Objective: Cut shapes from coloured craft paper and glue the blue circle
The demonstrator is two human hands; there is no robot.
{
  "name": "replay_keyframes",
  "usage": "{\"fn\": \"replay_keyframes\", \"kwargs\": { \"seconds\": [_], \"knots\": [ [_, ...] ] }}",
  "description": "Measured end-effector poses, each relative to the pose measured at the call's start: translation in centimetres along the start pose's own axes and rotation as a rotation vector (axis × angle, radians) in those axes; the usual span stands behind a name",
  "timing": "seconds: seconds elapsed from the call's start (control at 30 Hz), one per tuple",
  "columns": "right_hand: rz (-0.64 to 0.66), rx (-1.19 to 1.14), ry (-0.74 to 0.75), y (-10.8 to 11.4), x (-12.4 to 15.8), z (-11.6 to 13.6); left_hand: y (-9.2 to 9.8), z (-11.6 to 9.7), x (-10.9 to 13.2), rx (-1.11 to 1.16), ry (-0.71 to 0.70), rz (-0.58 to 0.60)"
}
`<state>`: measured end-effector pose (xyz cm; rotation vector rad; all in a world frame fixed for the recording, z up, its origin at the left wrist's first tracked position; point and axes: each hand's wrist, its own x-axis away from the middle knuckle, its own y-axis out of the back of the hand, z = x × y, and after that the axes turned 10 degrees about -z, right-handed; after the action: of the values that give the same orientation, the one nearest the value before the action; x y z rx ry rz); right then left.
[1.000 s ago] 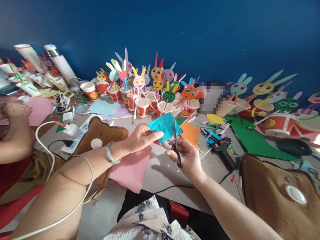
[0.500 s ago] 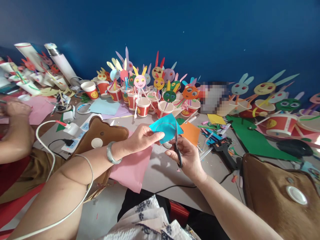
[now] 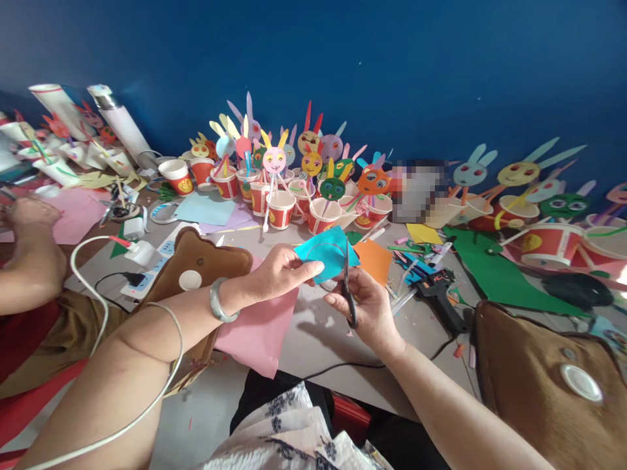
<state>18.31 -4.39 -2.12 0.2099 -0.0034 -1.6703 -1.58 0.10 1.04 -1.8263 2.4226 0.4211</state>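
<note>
A small sheet of bright blue paper, marked with a drawn circle, is pinched by its left edge in my left hand. Black-handled scissors sit in my right hand, fingers wrapped around the handles. Their blades point away from me and cross the right side of the blue paper, close to the circle line. Behind the right hand lies an orange paper piece. Pink paper rests on the table below my left hand.
Red-and-white paper cups with paper animal faces line the blue wall. A glue gun and green paper lie right. Brown pouches flank me; a white cable crosses my left arm. Another person's hand is far left.
The blue paper has tilted and shifted very slightly down in my left hand. The scissors stay at its right side, and the rest looks the same.
</note>
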Motion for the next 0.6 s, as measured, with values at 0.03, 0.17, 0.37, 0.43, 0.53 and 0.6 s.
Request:
{"fn": "replay_keyframes", "kwargs": {
  "seconds": [0.03, 0.17, 0.37, 0.43, 0.53, 0.6],
  "knots": [
    [0.0, -0.001, -0.004, -0.01, -0.01, 0.07, 0.02, -0.02, -0.01, 0.002, 0.005, 0.009],
    [-0.006, 0.004, -0.014, -0.07, -0.06, 0.39, 0.1, 0.05, -0.13, 0.031, 0.006, 0.043],
    [-0.018, 0.026, -0.008, 0.02, 0.02, 0.38, 0.2, 0.12, -0.26, 0.04, -0.016, 0.05],
    [-0.023, 0.042, -0.005, 0.09, 0.08, 0.32, 0.26, -0.02, -0.24, 0.029, -0.027, 0.049],
    [-0.028, 0.055, 0.0, 0.15, 0.16, 0.26, 0.33, -0.25, -0.22, 0.021, -0.036, 0.051],
    [-0.028, 0.051, -0.002, 0.15, 0.17, 0.22, 0.34, -0.32, -0.21, 0.014, -0.033, 0.043]
  ]
}}
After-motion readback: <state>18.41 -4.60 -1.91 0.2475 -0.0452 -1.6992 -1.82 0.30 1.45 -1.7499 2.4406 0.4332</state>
